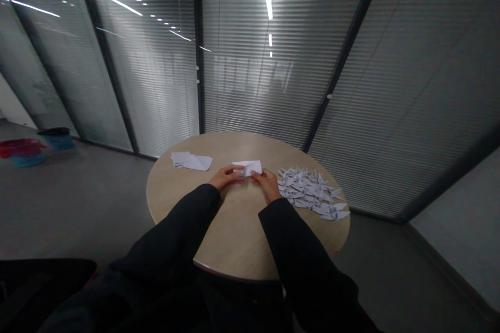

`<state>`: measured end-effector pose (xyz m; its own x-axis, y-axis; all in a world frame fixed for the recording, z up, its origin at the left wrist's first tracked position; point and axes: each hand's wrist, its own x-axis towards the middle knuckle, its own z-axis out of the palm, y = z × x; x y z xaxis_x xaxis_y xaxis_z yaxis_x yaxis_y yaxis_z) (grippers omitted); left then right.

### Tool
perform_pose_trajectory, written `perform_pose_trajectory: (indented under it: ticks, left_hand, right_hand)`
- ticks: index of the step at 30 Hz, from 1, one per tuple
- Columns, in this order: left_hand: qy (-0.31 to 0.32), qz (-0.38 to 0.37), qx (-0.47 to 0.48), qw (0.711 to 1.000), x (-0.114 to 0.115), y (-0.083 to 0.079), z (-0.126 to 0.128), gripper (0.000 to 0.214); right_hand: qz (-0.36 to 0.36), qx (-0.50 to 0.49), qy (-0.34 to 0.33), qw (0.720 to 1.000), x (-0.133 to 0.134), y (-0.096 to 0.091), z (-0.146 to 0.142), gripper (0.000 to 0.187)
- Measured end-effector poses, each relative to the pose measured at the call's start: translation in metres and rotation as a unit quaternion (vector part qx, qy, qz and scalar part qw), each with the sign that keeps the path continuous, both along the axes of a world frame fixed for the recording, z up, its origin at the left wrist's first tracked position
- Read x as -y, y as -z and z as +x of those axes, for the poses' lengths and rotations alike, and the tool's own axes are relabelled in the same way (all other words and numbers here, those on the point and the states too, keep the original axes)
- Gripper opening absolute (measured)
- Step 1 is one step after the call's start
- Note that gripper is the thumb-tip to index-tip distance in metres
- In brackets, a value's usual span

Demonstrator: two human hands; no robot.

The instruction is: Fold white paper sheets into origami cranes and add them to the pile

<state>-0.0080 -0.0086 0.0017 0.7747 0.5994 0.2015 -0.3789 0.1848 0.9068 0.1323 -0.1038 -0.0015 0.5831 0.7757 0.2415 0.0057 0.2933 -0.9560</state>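
Head view: left grip (225,178) and right grip (267,184) both pinched on folded white paper (247,168), mid-tabletop (234,234). Likely light, soft, easily creased; best held at folded edges. Loose paper sheets (191,161) left of it, paper cranes (312,193) right.

Office, glass partition (156,88) (slatted blinds (250,104)), round table (234,239)

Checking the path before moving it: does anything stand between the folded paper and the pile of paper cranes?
Only the right hand, holding the folded white paper on the side toward the paper cranes.
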Motion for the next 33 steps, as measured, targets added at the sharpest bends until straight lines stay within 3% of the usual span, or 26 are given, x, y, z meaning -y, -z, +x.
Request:
perform_pose_trajectory:
  ticks: [4, 9, 14, 24, 30, 33]
  left_hand:
    - [0.003, 0.033, 0.008, 0.999, -0.0033, 0.0064, 0.0039, 0.054]
    - [-0.008, 0.108, -0.054, 0.993, -0.0034, 0.0065, 0.0052, 0.058]
    - [-0.044, 0.082, -0.062, 0.994, -0.0004, 0.0020, 0.0038, 0.045]
    - [-0.102, 0.078, -0.061, 0.990, -0.0073, 0.0073, 0.0057, 0.048]
    - [-0.088, 0.136, -0.081, 0.983, -0.0084, 0.0054, 0.0041, 0.044]
    - [-0.098, 0.149, -0.065, 0.982, -0.0076, 0.0053, 0.0059, 0.042]
  right_hand:
    - [-0.003, 0.006, 0.006, 1.000, 0.0003, 0.0000, -0.0003, 0.035]
    - [-0.006, 0.035, 0.027, 0.999, 0.0034, -0.0023, -0.0011, 0.036]
    - [-0.022, 0.076, 0.028, 0.996, 0.0036, -0.0039, -0.0038, 0.037]
    - [-0.022, 0.094, 0.006, 0.995, 0.0018, 0.0001, -0.0043, 0.039]
    - [0.020, 0.020, 0.003, 1.000, 0.0038, -0.0019, -0.0059, 0.073]
    - [0.009, 0.047, -0.003, 0.999, 0.0059, -0.0036, -0.0074, 0.068]
